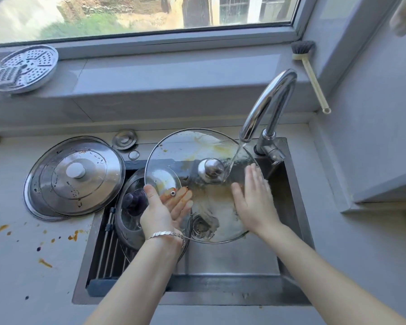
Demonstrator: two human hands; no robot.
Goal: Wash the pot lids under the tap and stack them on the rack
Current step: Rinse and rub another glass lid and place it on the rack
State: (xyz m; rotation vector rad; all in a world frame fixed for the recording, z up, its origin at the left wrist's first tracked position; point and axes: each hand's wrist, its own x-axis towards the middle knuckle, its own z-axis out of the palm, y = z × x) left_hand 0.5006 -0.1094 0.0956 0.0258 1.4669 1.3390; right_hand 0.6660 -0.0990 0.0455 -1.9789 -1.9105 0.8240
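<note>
Glass lid (174, 156) under running tap (259, 109), my left grip (159, 212) pinching its rim, my right grip (253, 202) flat on it, fingers straight.

We stand in a home kitchen. The fingers (256, 177) of the right hand (253, 202) lie flat on a smeared glass lid (174, 160) over a steel sink (220, 285), and just beyond them a chrome tap (274, 97) runs water. Well to their left a steel pot lid (75, 177) rests on a sauce-spattered counter (33, 266). Far beyond them a dish brush (312, 73) and a perforated steamer plate (26, 68) sit by a window (150, 15) onto a yard.
</note>
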